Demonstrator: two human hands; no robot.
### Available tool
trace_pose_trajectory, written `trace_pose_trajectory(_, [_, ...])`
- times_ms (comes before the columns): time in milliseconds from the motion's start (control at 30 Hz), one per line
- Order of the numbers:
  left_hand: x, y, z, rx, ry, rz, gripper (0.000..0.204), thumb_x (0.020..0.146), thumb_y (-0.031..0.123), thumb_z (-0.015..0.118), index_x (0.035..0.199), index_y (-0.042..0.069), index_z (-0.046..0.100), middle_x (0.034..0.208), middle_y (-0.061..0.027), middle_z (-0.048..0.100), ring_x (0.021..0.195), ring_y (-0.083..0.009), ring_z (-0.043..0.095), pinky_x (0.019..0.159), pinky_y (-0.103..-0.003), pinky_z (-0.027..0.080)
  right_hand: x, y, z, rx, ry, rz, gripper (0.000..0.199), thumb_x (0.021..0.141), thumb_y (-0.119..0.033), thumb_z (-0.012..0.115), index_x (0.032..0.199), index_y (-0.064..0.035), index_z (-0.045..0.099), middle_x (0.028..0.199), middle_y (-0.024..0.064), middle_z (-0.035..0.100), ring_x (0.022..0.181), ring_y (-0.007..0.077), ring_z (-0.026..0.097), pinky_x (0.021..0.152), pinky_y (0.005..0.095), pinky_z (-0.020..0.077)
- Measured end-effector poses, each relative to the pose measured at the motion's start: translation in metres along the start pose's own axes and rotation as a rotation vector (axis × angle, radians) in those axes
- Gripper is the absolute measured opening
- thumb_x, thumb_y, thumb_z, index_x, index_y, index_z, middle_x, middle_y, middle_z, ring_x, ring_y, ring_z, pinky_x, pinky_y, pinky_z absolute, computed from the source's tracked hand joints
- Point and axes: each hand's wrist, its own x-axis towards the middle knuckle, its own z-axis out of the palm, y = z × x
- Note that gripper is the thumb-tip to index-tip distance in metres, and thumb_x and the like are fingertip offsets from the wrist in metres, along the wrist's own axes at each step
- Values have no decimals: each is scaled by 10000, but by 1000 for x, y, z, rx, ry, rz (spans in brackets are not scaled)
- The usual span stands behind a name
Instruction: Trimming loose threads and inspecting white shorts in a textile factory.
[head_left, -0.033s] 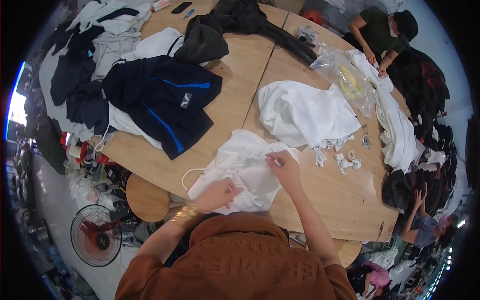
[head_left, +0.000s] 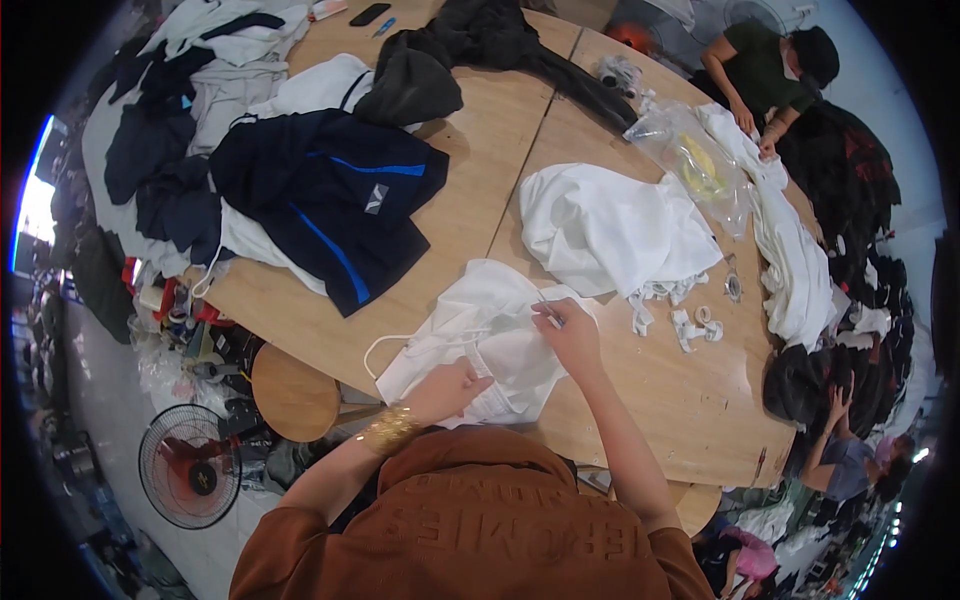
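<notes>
A white garment (head_left: 508,345) with a gathered waistband and a white drawstring (head_left: 385,345) lies on the wooden table in front of me. My left hand (head_left: 448,390), a gold bracelet at its wrist, rests on the near left part of the garment by the waistband. Its fingers are curled in, with the cloth at their tips. Over the garment's right side, my right hand (head_left: 568,332) grips a small pointed metal tool (head_left: 547,302) that looks like thread snips. The tool points up and left, above the cloth; most of it is hidden in my fingers.
Another white garment (head_left: 610,225) lies beyond my right hand, near white trimmings (head_left: 697,328) and a clear plastic bag (head_left: 690,160). Navy shorts (head_left: 330,200) lie left. A co-worker (head_left: 765,75) handles white cloth at far right. A stool (head_left: 295,392) and fan (head_left: 190,467) stand left.
My left hand has shifted slightly right over the garment, and its fingers have drawn closer together. The right hand keeps its place, with the metal tool showing a little more.
</notes>
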Motion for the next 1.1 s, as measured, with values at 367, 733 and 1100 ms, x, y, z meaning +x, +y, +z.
trace_pose_trajectory(367, [32, -30, 28, 409, 388, 124, 357, 780, 362, 553, 783, 5, 564, 696, -159, 599, 668, -341, 583, 592, -407, 461, 16, 1, 17, 84, -227, -22, 279, 668, -266, 614, 844, -50, 621, 758, 128, 608, 696, 240, 592, 619, 335, 444])
trace_pose_trajectory(733, [44, 69, -14, -40, 450, 612, 369, 731, 43, 553, 1092, 16, 480, 956, -171, 549, 936, -287, 533, 835, -336, 400, 5, -123, -101, 673, 54, -131, 103, 692, -88, 598, 761, -34, 545, 630, -9, 503, 543, 78, 440, 510, 236, 377])
trace_pose_trajectory(1100, [-34, 96, -84, -188, 325, 549, 279, 719, -37, 496, 987, -7, 570, 880, -21, 595, 812, -75, 522, 768, -207, 407, -5, -100, -189, 1098, 359, 84, 169, 668, -32, 577, 827, -51, 523, 735, 27, 537, 678, 123, 522, 621, 241, 426])
